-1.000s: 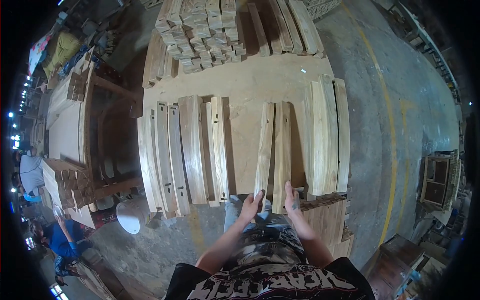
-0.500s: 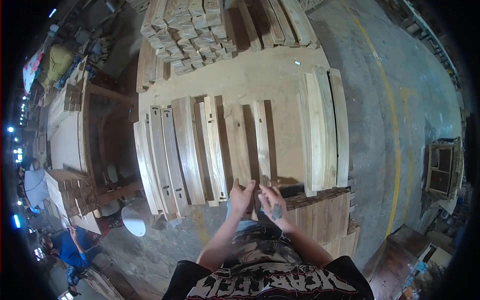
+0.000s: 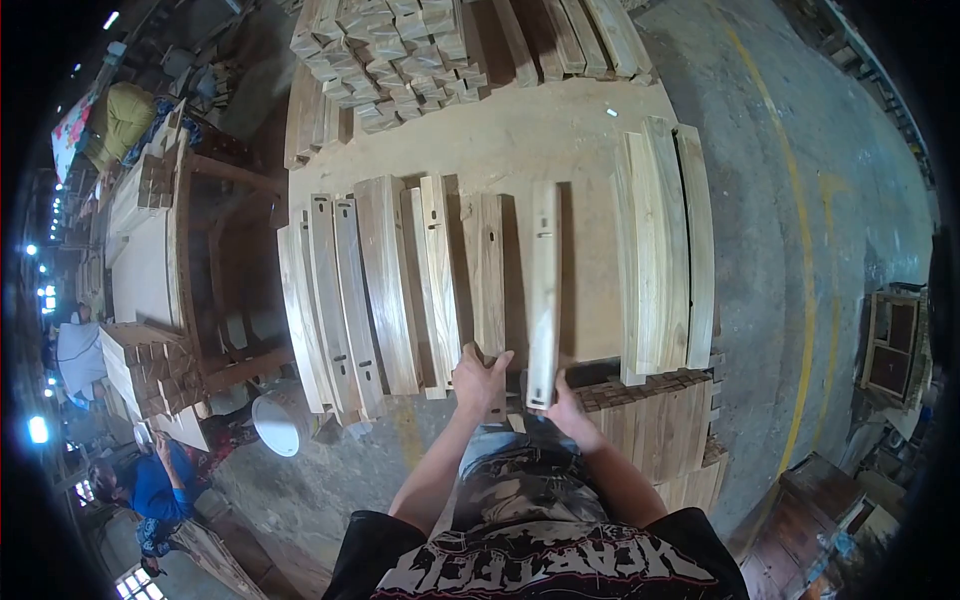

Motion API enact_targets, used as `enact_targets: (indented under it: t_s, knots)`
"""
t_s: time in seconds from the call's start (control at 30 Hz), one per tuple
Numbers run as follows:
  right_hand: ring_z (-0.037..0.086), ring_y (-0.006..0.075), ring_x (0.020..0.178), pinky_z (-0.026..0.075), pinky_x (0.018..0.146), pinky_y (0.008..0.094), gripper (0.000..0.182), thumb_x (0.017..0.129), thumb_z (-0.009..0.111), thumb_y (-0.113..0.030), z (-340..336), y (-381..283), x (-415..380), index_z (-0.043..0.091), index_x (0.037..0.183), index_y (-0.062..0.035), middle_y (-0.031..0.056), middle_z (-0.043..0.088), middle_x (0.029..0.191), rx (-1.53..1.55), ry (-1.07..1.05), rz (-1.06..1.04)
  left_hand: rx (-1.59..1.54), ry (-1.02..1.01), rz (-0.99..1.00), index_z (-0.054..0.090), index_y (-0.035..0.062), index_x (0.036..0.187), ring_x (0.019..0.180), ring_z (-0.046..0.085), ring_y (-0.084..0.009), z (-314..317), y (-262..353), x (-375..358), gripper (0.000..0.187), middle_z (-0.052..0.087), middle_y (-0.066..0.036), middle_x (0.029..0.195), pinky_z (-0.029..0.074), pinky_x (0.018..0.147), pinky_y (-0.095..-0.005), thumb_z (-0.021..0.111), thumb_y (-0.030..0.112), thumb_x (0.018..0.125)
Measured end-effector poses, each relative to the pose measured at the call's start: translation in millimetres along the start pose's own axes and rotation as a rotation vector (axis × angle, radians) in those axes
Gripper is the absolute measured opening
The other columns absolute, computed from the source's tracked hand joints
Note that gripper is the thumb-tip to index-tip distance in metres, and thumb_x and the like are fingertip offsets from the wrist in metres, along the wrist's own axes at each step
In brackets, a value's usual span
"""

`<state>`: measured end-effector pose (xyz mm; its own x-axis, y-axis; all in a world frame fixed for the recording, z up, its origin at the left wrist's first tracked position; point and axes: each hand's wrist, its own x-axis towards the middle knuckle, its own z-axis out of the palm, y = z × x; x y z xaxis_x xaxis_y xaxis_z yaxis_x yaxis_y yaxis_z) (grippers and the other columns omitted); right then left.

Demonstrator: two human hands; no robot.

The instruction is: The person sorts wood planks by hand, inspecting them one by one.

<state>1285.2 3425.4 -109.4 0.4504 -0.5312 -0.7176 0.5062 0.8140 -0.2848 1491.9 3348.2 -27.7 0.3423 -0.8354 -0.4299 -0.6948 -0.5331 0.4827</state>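
Note:
My right hand [image 3: 568, 415] grips the near end of a pale wooden bar [image 3: 543, 290], its thumb along the right side. Slots show at both ends of that bar's upper face, and its middle is slightly blurred. To its left, my left hand [image 3: 480, 380] is closed over the near end of another slotted wooden bar [image 3: 490, 275], its thumb pointing right. A lighter slotted bar [image 3: 438, 280] lies just left of that. Several more bars [image 3: 388, 285] lie side by side farther left, some with slots near their ends.
The bars rest on a light board [image 3: 590, 280]. Thick planks [image 3: 660, 250] lie at its right, and a tall timber stack [image 3: 390, 60] stands at the back. Below right is another timber stack [image 3: 650, 430]. A white bucket [image 3: 278, 425] and a seated person [image 3: 155, 485] are at left.
My right hand has closed on the right-hand bar, which has turned to show a slotted face and shifted slightly right. My left hand has settled over its bar's near end. The view has shifted slightly.

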Motion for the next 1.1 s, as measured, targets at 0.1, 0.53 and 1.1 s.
enact_targets:
  t_s: [0.1,0.53,1.1]
  knots:
    - [0.068,0.0276,0.093,0.055,0.086,0.0413,0.068,0.106,0.031,-0.059,-13,-12,-8,0.058,0.136,-0.0044,0.0159,0.070,0.111,0.226,-0.035,0.121,0.008,0.009,0.051,0.060,-0.0031,0.113,0.091,0.069,-0.0451,3,-5,-4,0.060,0.070,-0.026,0.097,0.055,0.078,-0.0514,0.075,0.048,0.085]
    - [0.068,0.0222,0.108,0.058,0.089,0.0420,0.077,0.100,0.043,-0.070,-20,-18,-19,0.058,0.138,-0.0050,0.0119,0.068,0.124,-0.338,0.576,-0.150,-0.528,-0.393,-0.173,0.069,-0.0026,0.109,0.088,0.068,-0.0204,62,-83,-53,0.057,0.071,-0.016,0.092,0.053,0.078,-0.0365,0.068,0.053,0.094]
    - [0.069,0.0277,0.103,0.053,0.094,0.0434,0.090,0.096,0.037,-0.078,-78,-23,-7,0.053,0.141,-0.0011,0.0148,0.071,0.115,-0.176,0.419,0.006,-0.521,-0.249,-0.154,0.054,-0.0104,0.133,0.107,0.065,-0.0232,35,-39,-54,0.072,0.069,-0.020,0.116,0.050,0.095,-0.0348,0.079,0.041,0.088]
